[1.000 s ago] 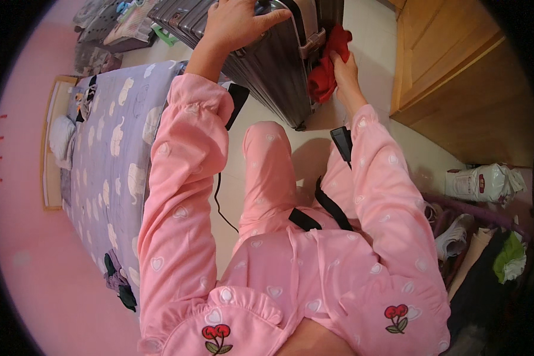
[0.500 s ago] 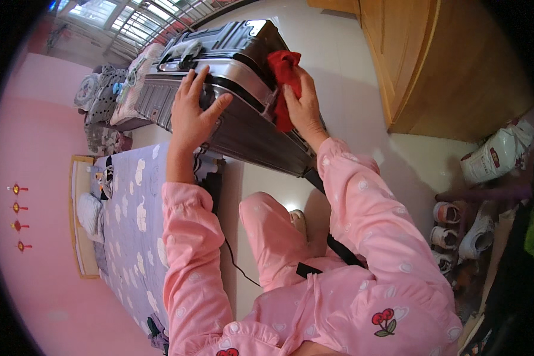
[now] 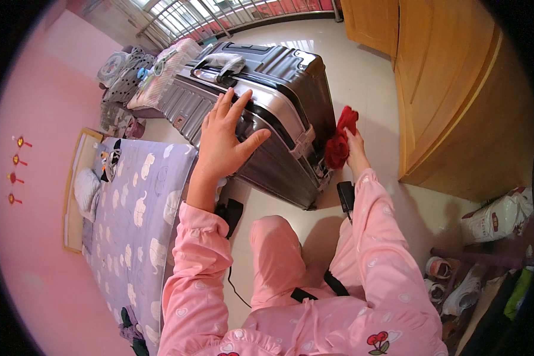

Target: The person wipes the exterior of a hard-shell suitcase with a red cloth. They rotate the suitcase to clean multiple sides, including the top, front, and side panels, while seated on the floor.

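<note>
A large dark grey suitcase (image 3: 279,113) with a silver frame stands on the floor in front of me. My left hand (image 3: 224,139) has its fingers spread and holds nothing; it is over the near side of the suitcase, and whether it touches the shell I cannot tell. At the suitcase's right end, my right hand (image 3: 356,149) grips a bunched red cloth (image 3: 340,142) near the lower corner. The far ends of its fingers are hidden by the cloth. A carrying handle (image 3: 222,66) wrapped in clear plastic is on the suitcase's upper side.
To the left is a bed (image 3: 130,237) with a purple patterned sheet. A wooden wardrobe (image 3: 445,89) stands at the right, with a white sack (image 3: 495,219) and several shoes (image 3: 439,270) nearer me. A black cable (image 3: 234,285) trails across the floor.
My right hand has carried the red cloth from the suitcase's upper edge down along its right end. My left hand stays spread over the near side. The view has shifted.
</note>
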Tool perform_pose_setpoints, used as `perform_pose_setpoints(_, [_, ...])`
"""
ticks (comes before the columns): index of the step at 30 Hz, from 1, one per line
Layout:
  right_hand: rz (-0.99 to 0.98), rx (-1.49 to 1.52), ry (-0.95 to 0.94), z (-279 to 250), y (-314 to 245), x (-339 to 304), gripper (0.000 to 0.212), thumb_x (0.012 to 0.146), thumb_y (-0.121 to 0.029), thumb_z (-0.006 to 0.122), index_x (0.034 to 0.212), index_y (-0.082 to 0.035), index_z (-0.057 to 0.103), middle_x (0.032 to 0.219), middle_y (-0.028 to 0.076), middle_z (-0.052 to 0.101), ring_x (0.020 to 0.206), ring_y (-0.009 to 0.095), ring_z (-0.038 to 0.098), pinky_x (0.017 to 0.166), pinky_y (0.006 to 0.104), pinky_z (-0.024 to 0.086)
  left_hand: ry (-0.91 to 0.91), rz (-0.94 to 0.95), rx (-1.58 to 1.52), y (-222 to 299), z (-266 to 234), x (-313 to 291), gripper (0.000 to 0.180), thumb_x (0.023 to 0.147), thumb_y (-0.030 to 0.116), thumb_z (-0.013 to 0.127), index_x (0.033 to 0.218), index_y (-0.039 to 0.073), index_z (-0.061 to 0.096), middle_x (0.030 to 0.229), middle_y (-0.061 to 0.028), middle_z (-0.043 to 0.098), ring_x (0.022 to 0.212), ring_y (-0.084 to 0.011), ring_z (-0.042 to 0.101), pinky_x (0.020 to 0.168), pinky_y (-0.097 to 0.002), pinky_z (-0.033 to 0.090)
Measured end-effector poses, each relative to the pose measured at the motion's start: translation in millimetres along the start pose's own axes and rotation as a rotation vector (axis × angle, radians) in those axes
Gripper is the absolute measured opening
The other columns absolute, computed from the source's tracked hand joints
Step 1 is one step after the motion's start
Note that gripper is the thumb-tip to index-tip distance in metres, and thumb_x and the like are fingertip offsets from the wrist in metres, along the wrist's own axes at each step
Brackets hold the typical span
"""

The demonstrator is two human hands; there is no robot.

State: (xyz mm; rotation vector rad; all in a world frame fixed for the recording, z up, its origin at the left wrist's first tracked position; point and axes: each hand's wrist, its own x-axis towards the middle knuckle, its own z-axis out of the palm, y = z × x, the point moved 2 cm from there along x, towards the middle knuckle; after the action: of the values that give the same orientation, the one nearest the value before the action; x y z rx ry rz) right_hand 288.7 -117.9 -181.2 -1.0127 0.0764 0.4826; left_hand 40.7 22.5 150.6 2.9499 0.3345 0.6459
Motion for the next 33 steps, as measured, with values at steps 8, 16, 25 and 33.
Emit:
perform_pose_setpoints(8, [-0.790, -0.526, -0.043, 44, -50, -53, 0.046, 0.101, -0.018, 0.063, 0.145, -0.007, 0.055, 0.142, 0.015, 0.061, 0.127, 0.030, 0.059, 0.110, 0.0404, 0.043, 0.001, -0.035, -0.022, 3, -3, -3, 0.080, 0.086, 0.057, 0.074, 0.154, 0.021, 0.051, 0.163, -0.0227, 0.038, 0.152, -0.0427, 0.031, 0.122, -0.0520, 0.026])
perform_pose_setpoints(16, [-0.424, -0.529, -0.123, 26, -30, -32, 0.050, 0.102, -0.024, 0.062, 0.147, -0.006, 0.053, 0.137, 0.019, 0.064, 0.127, 0.033, 0.061, 0.108, 0.0397, 0.045, -0.005, -0.042, -0.016, 3, -3, -2, 0.080, 0.086, 0.056, 0.074, 0.154, 0.020, 0.051, 0.163, -0.0241, 0.038, 0.153, -0.0436, 0.031, 0.122, -0.0527, 0.026])
perform_pose_setpoints(25, [-0.056, -0.666, 0.004, -37, 69, 23, 0.047, 0.097, -0.037, 0.067, 0.133, -0.007, 0.063, 0.119, 0.017, 0.073, 0.110, 0.033, 0.069, 0.094, 0.0422, 0.052, 0.009, -0.036, -0.007, 3, -2, -3, 0.080, 0.086, 0.056, 0.074, 0.154, 0.020, 0.051, 0.162, -0.0239, 0.039, 0.152, -0.0439, 0.032, 0.121, -0.0532, 0.027])
perform_pose_setpoints(33, [0.390, -0.357, -0.132, -51, 68, 1, 0.044, 0.098, -0.053, 0.062, 0.104, -0.010, 0.072, 0.079, 0.002, 0.064, 0.065, 0.018, 0.059, 0.058, 0.0362, 0.046, 0.075, 0.019, -0.054, -7, 4, 0, 0.076, 0.084, 0.053, 0.077, 0.147, 0.016, 0.058, 0.157, -0.0265, 0.045, 0.146, -0.0447, 0.041, 0.119, -0.0500, 0.034])
